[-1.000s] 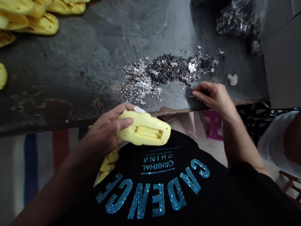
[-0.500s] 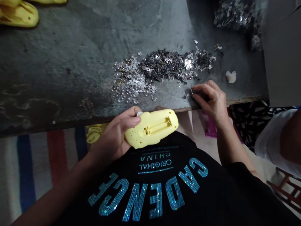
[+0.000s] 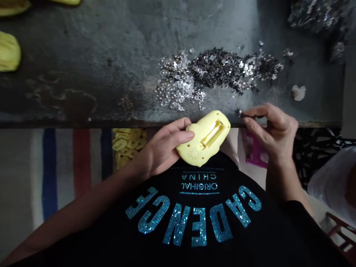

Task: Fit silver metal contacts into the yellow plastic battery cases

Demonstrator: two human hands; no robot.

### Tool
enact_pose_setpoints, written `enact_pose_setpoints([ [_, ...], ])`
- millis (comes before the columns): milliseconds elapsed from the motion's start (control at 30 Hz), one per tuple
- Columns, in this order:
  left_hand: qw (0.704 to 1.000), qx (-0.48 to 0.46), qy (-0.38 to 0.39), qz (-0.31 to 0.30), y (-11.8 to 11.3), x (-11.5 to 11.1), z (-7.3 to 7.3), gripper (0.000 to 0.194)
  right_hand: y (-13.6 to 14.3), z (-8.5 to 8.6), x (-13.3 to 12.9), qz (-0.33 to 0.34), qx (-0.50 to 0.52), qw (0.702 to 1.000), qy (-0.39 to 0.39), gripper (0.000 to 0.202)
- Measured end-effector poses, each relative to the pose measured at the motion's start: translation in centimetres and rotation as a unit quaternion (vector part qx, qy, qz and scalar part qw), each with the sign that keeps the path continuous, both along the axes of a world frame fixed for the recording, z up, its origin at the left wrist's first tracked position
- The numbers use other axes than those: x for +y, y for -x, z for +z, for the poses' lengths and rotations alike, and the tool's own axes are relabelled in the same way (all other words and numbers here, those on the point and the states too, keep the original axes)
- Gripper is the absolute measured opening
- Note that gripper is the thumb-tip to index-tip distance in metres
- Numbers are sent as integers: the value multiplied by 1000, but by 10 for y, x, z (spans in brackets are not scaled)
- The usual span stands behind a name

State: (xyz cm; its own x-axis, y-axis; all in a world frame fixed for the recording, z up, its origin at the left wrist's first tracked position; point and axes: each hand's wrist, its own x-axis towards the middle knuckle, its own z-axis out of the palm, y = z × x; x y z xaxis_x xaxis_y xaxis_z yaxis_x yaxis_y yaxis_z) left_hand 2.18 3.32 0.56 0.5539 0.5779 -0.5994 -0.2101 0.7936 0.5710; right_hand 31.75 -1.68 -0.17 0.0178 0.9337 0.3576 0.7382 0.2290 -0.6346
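My left hand (image 3: 168, 145) grips a yellow plastic toy casing (image 3: 196, 146), thumb on top, just off the table's front edge. The casing's open battery compartment (image 3: 213, 134) faces up, and small speaker holes dot its near end. To the right, my right hand (image 3: 279, 129) pinches a small metal battery contact (image 3: 240, 113) between thumb and forefinger; its exact shape is blurred. Beyond my hands, a heap of dark spring contacts (image 3: 217, 68) lies on the table, joined on its left by a heap of shiny flat contacts (image 3: 176, 83).
The dark worktable (image 3: 125, 44) spans the view. Yellow plastic parts (image 3: 9, 52) lie at its far left, more yellow pieces (image 3: 128, 144) below its edge. At the far right sit a plastic bag of metal parts (image 3: 317, 15) and a white scrap (image 3: 298, 92). Someone's leg is at lower right.
The view has shifted left, so the table things appear farther right. My left hand has tilted the casing more steeply. My right hand has brought the pinched contact toward the table's front edge.
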Motion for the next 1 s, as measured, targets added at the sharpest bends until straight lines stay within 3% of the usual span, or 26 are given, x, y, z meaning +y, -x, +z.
enact_pose_setpoints([
  [167, 1000, -1, -13, -8, 0, -3, 6, 41, 32, 20, -8, 67, 2, 998, -14, 5],
  [367, 1000, -15, 1, 9, 2, -10, 18, 49, 40, 23, -11, 82, -61, 995, -22, 14],
  [600, 999, -36, 11, 5, 5, -15, 19, 47, 45, 29, -14, 106, -118, 986, -54, 22],
  [833, 999, -30, 8, 6, 3, -16, 20, 45, 44, 24, -20, 107, -124, 984, -72, 35],
  [1000, 999, -24, 15, 18, 0, -16, 19, 41, 41, 17, -29, 39, -130, 989, -66, 28],
])
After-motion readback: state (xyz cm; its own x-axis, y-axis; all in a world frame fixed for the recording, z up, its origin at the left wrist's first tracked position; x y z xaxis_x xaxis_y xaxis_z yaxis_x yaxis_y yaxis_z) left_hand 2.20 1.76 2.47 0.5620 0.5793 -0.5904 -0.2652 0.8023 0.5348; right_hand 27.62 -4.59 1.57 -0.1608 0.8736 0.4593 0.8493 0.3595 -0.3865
